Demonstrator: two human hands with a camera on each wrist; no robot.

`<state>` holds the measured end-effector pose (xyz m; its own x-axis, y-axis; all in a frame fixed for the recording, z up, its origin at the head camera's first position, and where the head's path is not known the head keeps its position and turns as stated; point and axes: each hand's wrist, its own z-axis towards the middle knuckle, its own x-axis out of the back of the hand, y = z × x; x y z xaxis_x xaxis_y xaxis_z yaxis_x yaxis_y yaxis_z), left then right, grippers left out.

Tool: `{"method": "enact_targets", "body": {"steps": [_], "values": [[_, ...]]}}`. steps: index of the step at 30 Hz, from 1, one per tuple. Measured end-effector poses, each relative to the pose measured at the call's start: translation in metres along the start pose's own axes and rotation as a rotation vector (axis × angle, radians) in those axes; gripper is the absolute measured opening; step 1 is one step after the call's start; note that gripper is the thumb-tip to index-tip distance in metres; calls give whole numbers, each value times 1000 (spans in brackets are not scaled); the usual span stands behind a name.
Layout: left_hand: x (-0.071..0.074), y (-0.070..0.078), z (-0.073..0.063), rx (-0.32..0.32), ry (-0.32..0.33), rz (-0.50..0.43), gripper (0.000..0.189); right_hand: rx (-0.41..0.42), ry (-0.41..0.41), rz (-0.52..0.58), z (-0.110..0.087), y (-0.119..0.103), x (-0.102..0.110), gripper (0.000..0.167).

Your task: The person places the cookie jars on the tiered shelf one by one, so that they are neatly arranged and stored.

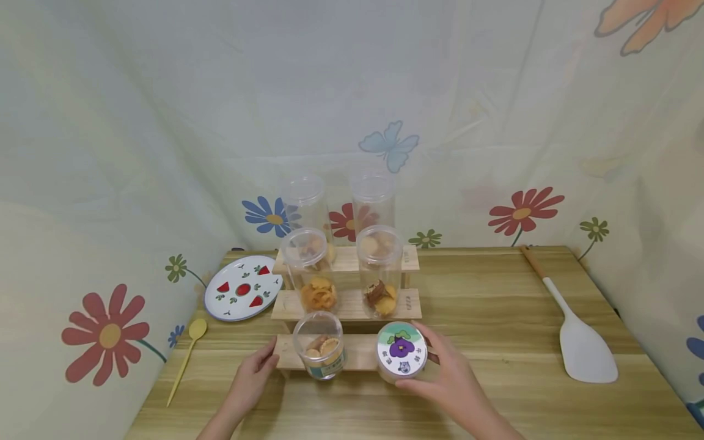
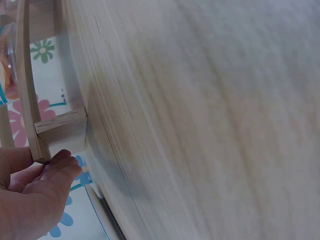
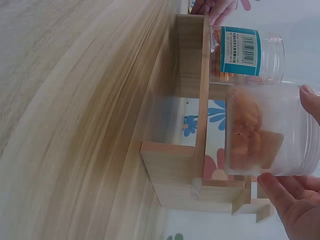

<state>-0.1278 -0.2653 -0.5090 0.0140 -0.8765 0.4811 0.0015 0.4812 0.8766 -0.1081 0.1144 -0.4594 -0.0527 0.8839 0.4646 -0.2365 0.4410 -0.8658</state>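
Note:
My right hand (image 1: 452,384) holds a clear plastic jar (image 3: 265,132) of brownish snacks between thumb and fingers. Its round lid (image 1: 402,349) carries a purple picture and lettering. The jar is at the right end of the lowest step of a three-step wooden rack (image 1: 360,353); in the right wrist view a small gap shows between its base and the board. At that step's left end, my left hand (image 2: 37,192) pinches the board between thumb and fingers. Between the hands, a jar (image 1: 321,351) of biscuits with a teal label (image 3: 241,50) stands on the same step.
Two snack jars (image 1: 319,287) (image 1: 381,287) stand on the middle step, two taller clear jars (image 1: 305,205) (image 1: 374,205) on the top one. Left are a watermelon-patterned plate (image 1: 233,308) and a yellow spoon (image 1: 187,357). A white spatula (image 1: 585,348) lies right, and a flowered curtain (image 1: 467,122) hangs behind.

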Motion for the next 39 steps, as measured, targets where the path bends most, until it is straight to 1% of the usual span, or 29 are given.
{"method": "enact_targets", "body": {"steps": [7,12,18,21,26,33,39], "values": [[0,-3,0,19,12,29,44,18,-4,7,7,0,-8,102],[1,-3,2,9,-2,16,45,30,8,-1,12,-2,-12,101],[2,0,2,33,-4,23,44,61,6,-6,17,0,-18,104],[1,0,2,36,-6,26,44,53,7,8,17,2,-22,105],[1,-2,2,31,-5,19,44,21,13,38,17,3,-28,102],[0,-3,2,61,6,18,43,4,11,21,18,2,-30,100],[0,0,1,44,-2,10,44,13,8,20,19,2,-31,99]]}}
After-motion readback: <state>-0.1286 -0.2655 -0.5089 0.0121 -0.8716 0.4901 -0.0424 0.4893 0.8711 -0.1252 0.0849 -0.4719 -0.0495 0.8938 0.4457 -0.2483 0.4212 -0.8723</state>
